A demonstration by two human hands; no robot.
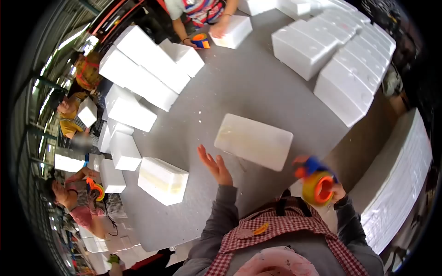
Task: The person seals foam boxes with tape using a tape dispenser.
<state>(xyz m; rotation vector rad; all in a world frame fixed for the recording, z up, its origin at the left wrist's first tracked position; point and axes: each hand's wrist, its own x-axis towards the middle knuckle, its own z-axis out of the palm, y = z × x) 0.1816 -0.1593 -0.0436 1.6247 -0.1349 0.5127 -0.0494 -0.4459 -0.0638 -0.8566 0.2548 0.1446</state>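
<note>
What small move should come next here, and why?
Probably steady the white foam box in front with the left hand: that hand is open and empty close by, while the right hand holds the tape dispenser.

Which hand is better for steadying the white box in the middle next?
Probably the left hand: its fingers are open, it seems empty, and it is close to the white box. The right hand is busy holding a tape dispenser.

tape dispenser (313, 186): blue/orange/yellow | box (253, 141): white | apron (285, 221): red-white check
</note>
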